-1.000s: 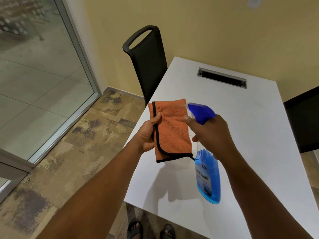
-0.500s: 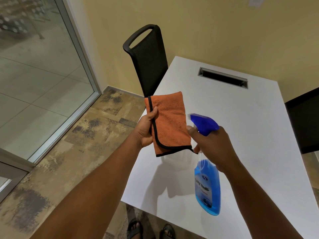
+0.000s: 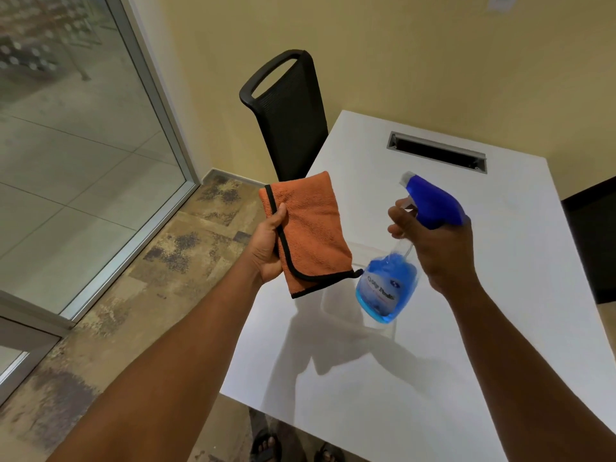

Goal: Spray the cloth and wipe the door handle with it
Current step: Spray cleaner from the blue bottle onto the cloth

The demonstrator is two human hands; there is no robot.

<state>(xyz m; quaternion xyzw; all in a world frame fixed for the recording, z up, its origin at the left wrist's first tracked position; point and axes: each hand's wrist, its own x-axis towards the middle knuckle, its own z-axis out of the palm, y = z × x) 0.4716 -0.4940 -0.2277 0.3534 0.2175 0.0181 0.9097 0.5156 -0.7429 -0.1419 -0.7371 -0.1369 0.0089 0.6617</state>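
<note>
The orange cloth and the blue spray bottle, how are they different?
The orange cloth with black trim is soft, folded and flat; the blue spray bottle is hard and see-through, with blue liquid inside. The left hand holds the cloth; the right hand holds the bottle. Both are held up above the white table.

The only lettering stands on the label of the spray bottle [image 3: 386,288], white characters on the blue front; they are blurred, the first word perhaps starting with "O", the rest not legible; a small round emblem sits above, too unclear to read.
</note>
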